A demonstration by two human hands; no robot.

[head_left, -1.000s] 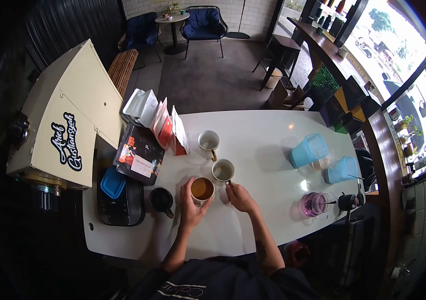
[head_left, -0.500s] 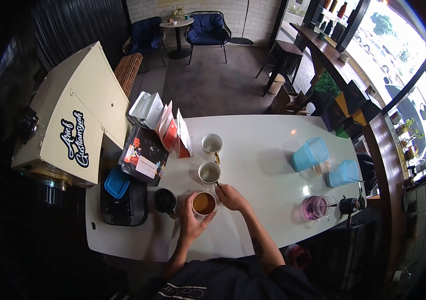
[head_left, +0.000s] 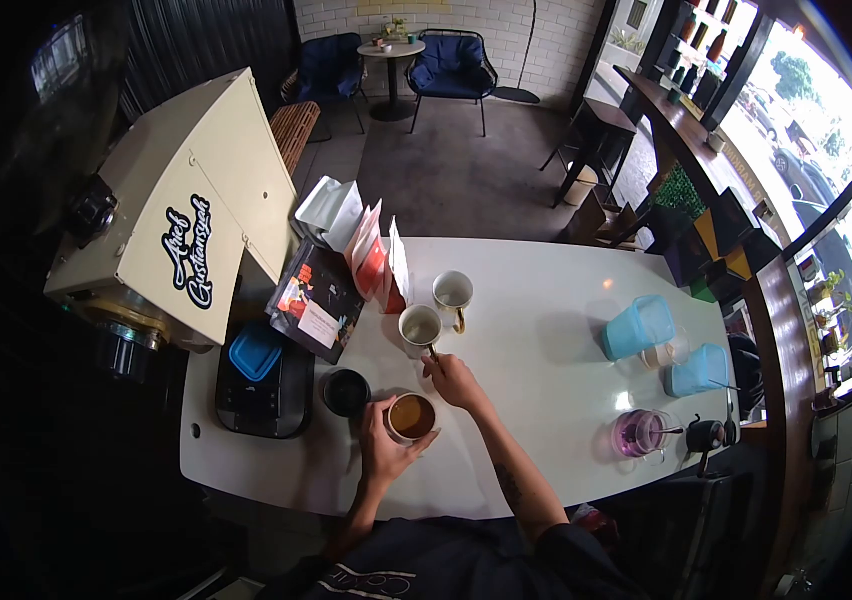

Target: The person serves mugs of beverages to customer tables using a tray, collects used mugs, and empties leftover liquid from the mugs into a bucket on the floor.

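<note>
My left hand (head_left: 389, 452) is curled around a mug of brown liquid, perhaps coffee (head_left: 412, 414), near the front of the white counter (head_left: 536, 390). My right hand (head_left: 453, 383) grips the handle of a pale mug (head_left: 419, 322) farther away. That mug stands upright or nearly so; whether it touches the counter I cannot tell. Beyond it to the right is another pale mug (head_left: 453, 288) with a gold-coloured handle. A dark cup (head_left: 347, 391) sits just left of my left hand.
At left are a cream machine (head_left: 161, 215), a black scale-like device (head_left: 261, 405) with a blue lid (head_left: 255, 352), a dark box (head_left: 311, 300) and upright packets (head_left: 369, 255). Blue containers (head_left: 638, 328) and a glass jug of purple liquid (head_left: 638, 432) stand at right.
The view has shifted. My right hand has pushed the held pale mug away and leftward, so it now sits left of the far mug. The filled mug has come slightly nearer my body.
</note>
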